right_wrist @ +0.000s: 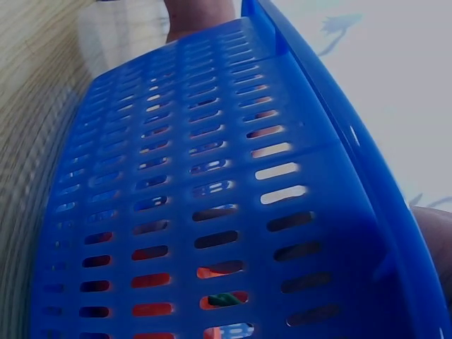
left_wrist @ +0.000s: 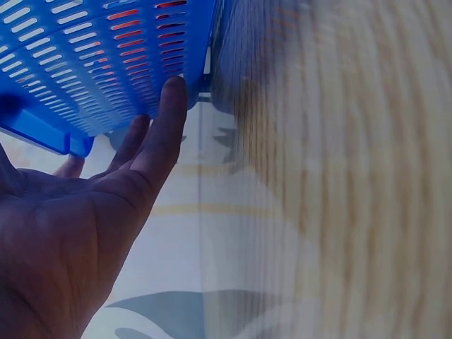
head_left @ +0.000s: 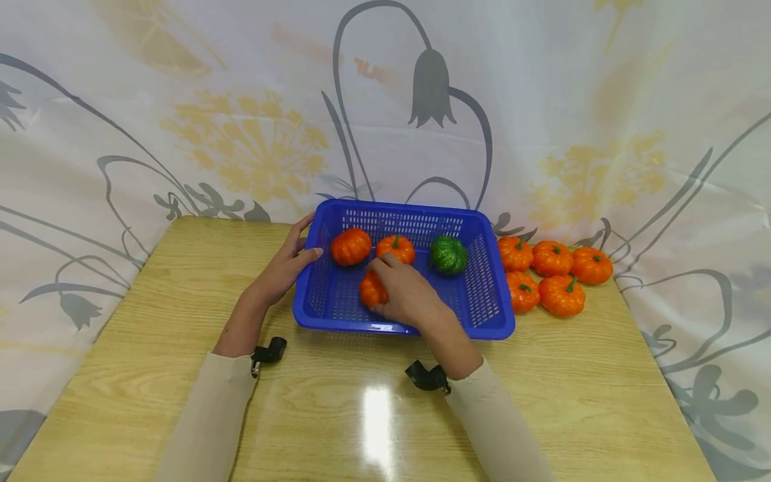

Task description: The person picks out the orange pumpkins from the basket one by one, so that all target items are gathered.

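A blue perforated plastic basket sits on the table. My left hand holds its left end, thumb over the rim and fingers along the outer wall; in the left wrist view the fingers touch the slotted side. Inside the basket, my right hand grips a small orange pumpkin from above, partly covering it. Behind that hand lies another orange pumpkin, with one more orange pumpkin to its left. A green pumpkin rests toward the right. In the right wrist view the basket wall hides most of the right hand.
Several orange pumpkins stand in two rows on the table, against the basket's right side. A floral curtain hangs behind the wooden table. Both wrists wear a small black camera mount.
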{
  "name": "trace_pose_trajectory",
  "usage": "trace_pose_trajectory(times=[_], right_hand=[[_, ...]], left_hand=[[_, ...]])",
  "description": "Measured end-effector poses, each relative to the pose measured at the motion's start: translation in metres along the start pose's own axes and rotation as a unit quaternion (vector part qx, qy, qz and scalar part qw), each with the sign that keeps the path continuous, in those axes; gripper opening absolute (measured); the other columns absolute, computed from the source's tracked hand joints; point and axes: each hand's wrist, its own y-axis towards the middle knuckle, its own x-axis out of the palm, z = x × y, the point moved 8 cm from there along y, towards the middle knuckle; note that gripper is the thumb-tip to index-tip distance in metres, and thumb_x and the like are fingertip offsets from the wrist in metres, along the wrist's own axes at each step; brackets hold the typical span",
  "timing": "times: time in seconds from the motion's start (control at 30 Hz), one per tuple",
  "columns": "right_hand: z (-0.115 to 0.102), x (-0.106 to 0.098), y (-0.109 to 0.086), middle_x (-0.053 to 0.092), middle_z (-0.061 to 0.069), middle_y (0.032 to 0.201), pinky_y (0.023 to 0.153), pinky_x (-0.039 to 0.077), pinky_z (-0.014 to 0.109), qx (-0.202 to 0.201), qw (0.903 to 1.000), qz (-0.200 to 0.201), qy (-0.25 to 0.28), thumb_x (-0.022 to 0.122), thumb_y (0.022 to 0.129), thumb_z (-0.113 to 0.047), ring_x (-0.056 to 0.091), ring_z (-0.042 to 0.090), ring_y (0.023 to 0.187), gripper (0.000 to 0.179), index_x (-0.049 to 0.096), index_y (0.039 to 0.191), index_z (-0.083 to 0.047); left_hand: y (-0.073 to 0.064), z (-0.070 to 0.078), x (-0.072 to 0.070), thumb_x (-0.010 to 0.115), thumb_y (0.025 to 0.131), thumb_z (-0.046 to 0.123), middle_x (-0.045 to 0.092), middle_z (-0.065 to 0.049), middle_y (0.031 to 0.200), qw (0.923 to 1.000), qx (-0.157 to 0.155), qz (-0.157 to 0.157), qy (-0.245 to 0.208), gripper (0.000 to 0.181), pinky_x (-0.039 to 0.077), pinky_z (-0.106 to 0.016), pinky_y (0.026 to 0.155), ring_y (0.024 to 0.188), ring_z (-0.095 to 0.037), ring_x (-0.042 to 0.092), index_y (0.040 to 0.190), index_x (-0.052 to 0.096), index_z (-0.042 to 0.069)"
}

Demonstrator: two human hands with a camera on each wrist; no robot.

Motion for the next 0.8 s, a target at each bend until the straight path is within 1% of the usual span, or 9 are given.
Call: trace_pose_trajectory(times=[0.07,0.2,0.3,0.4,0.6,0.8], right_hand=[[0.001,0.0,0.0,0.058,0.014,0.141,0.103,0.055,0.052,0.007,0.9999,-0.007,0.005,0.092,0.083,-0.018,0.066,0.037,0.118,0.06,0.063,0.135,-0.008],[0.002,0.003,0.0,0.058,0.015,0.147,0.11,0.051,0.052,0.016,0.9996,-0.025,-0.003,0.089,0.086,-0.02,0.063,0.037,0.127,0.064,0.062,0.142,-0.006],[0.002,0.003,0.0,0.058,0.016,0.149,0.113,0.048,0.052,0.016,0.9994,-0.028,-0.013,0.088,0.087,-0.021,0.06,0.037,0.132,0.064,0.062,0.144,-0.006],[0.002,0.002,0.0,0.06,0.015,0.147,0.112,0.049,0.052,0.01,0.9995,-0.022,-0.022,0.088,0.087,-0.023,0.062,0.037,0.13,0.063,0.063,0.142,-0.006],[-0.001,-0.005,-0.004,0.063,0.014,0.142,0.106,0.053,0.052,-0.007,0.999,0.001,-0.043,0.087,0.088,-0.028,0.064,0.036,0.125,0.061,0.064,0.14,-0.007],[-0.002,-0.012,-0.009,0.062,0.013,0.144,0.103,0.055,0.052,-0.012,0.9988,0.018,-0.044,0.087,0.088,-0.032,0.065,0.035,0.124,0.063,0.064,0.142,-0.009]], left_hand=[[0.0,0.0,0.0,0.05,0.11,0.019,0.038,-0.03,0.16,1.0,0.001,-0.001,-0.001,0.078,0.062,-0.038,0.09,0.132,-0.056,0.056,0.172,0.004,0.03],[0.0,0.0,0.0,0.05,0.109,0.018,0.038,-0.031,0.16,1.0,-0.001,-0.002,-0.002,0.079,0.063,-0.041,0.09,0.131,-0.056,0.056,0.172,0.004,0.029],[0.0,0.001,0.001,0.05,0.109,0.019,0.038,-0.03,0.16,1.0,-0.003,-0.002,-0.002,0.078,0.063,-0.043,0.09,0.131,-0.056,0.056,0.172,0.005,0.029],[0.0,0.002,0.0,0.051,0.109,0.019,0.038,-0.03,0.16,1.0,-0.003,0.0,-0.001,0.079,0.063,-0.043,0.09,0.131,-0.056,0.056,0.172,0.005,0.03],[0.0,0.002,0.001,0.051,0.108,0.018,0.04,-0.031,0.158,1.0,-0.002,0.005,0.001,0.079,0.063,-0.039,0.088,0.129,-0.056,0.057,0.172,0.006,0.028],[0.0,0.002,0.0,0.051,0.108,0.018,0.04,-0.03,0.158,0.9999,-0.005,0.008,0.008,0.079,0.062,-0.044,0.092,0.131,-0.055,0.057,0.172,0.006,0.028]])
